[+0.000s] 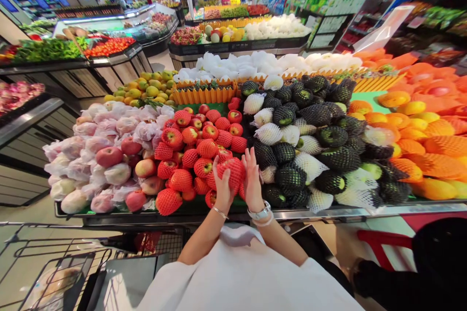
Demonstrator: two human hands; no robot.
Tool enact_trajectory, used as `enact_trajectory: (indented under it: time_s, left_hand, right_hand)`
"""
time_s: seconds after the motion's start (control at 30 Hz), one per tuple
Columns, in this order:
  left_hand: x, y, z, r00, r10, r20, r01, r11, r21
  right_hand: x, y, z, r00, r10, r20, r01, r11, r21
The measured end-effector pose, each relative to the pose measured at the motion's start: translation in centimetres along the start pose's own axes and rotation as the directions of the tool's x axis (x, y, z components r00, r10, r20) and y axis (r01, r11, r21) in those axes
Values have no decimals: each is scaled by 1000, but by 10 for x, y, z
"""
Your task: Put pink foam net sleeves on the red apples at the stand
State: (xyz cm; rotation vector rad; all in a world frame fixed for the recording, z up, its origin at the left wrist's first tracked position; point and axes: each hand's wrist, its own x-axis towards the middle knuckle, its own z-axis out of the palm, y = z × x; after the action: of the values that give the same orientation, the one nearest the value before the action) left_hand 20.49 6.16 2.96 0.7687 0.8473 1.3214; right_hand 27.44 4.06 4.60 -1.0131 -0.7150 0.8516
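Just above the display's front edge, my left hand (224, 188) holds a red apple (234, 171) in a red foam net, with thumb and fingers against its left side. My right hand (252, 181) is upright on the apple's other side, fingers stretched and palm turned toward it. Whether that palm touches the apple I cannot tell. More netted red apples (181, 180) are heaped to the left of and behind my hands. Right of my right hand lie green fruits in black nets (290, 176) and white nets (311, 166).
Bagged pale apples (87, 165) fill the left end of the display, orange mangoes (434, 150) the right. A metal edge (328, 213) runs along the front. A wire cart (36, 252) stands at lower left. A person in black (412, 267) and a red stool (383, 243) are at lower right.
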Motion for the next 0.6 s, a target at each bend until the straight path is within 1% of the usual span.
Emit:
enact_trajectory:
  time_s: [0.03,0.07,0.1,0.13,0.17,0.23,0.27,0.33,0.4,0.43,0.47,0.5,0.53,0.57,0.6]
  left_hand:
    - [4,-1,1,989,-146,-16,144,985,-94]
    - [7,-2,1,969,-246,-29,238,956,-170]
    - [10,-3,1,954,-296,-39,281,935,-217]
    - [11,-4,2,954,-298,-45,280,932,-231]
    - [11,-6,2,962,-270,-41,254,940,-228]
    - [7,-10,5,983,-184,-6,178,960,-218]
    - [3,-12,6,992,-123,12,123,972,-198]
    - [-4,-17,10,999,33,24,-30,994,-108]
    - [-9,-21,13,979,202,16,-202,979,23]
    - [-10,-24,14,964,266,7,-266,961,79]
    - [-10,-25,15,955,298,-8,-295,950,103]
    - [-10,-26,16,956,293,-21,-290,953,91]
    - [-8,-27,16,968,247,-32,-246,968,45]
    - [-7,-27,17,987,156,-41,-157,987,-32]
    - [-6,-27,17,999,21,-46,-27,992,-124]
  right_hand:
    - [5,3,-5,999,21,-31,-20,999,29]
    - [9,5,-9,997,29,-65,-26,998,49]
    - [13,6,-13,995,26,-99,-20,998,59]
    - [15,6,-16,991,22,-129,-13,998,68]
    - [17,6,-17,989,19,-149,-8,997,71]
    - [15,6,-16,989,26,-145,-16,998,66]
    - [12,6,-13,991,26,-133,-20,999,47]
    - [5,8,-6,993,-1,-117,-3,999,-32]
    - [-1,10,-2,993,-57,-106,44,992,-118]
    - [-2,11,-2,992,-83,-100,69,989,-134]
    - [-1,13,-3,992,-97,-85,86,988,-125]
    - [1,14,-6,993,-97,-62,90,991,-104]
    - [5,15,-10,996,-82,-38,79,994,-77]
    - [10,15,-15,998,-56,-32,55,997,-48]
    - [15,15,-21,999,-23,-39,22,1000,-22]
